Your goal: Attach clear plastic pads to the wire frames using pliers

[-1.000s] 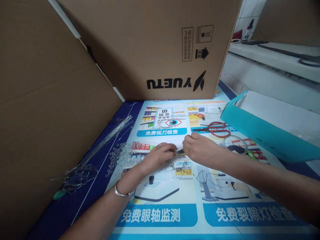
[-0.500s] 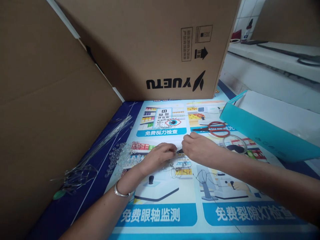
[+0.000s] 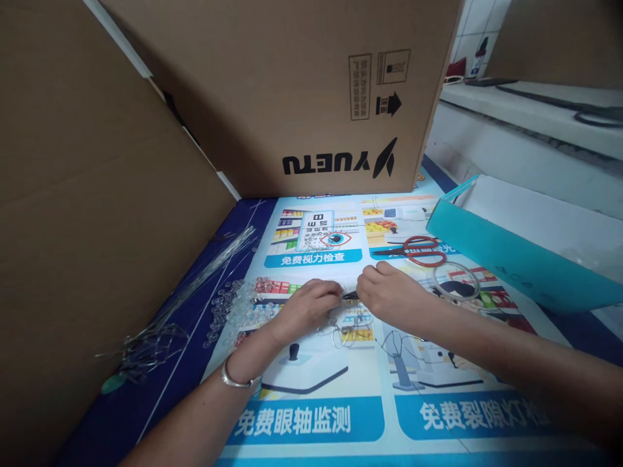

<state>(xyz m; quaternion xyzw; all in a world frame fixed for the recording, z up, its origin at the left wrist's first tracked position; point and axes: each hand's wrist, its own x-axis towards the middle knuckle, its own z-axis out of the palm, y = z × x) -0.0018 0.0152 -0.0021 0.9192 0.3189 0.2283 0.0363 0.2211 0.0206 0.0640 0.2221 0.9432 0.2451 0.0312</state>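
Observation:
My right hand [image 3: 382,290] is closed around small pliers; only their dark, tapered jaws [image 3: 350,296] show, pointing left. Facing them, my left hand [image 3: 311,303] pinches a thin wire at the jaw tips, its fingertips partly hidden. Below both hands lies a loose tangle of thin wire [image 3: 343,334] with a few clear beads on it. Clear beads [image 3: 238,308] are scattered in a heap to the left of my left hand. Beyond my right hand rest scissors with red handles [image 3: 426,251], beside a coil of clear line [image 3: 456,281].
A bundle of thin wires [image 3: 204,272] lies at the left. Tall cardboard panels [image 3: 195,97] stand along the left and back. At the right sits an open turquoise box [image 3: 496,250]. Behind it runs a ledge [image 3: 530,107] carrying a small bottle [image 3: 478,58]. A printed sheet [image 3: 311,418] covers the table.
Both hands stay nearly in place; my right hand has turned slightly and the plier jaws show a little more clearly. The whole view has shifted slightly.

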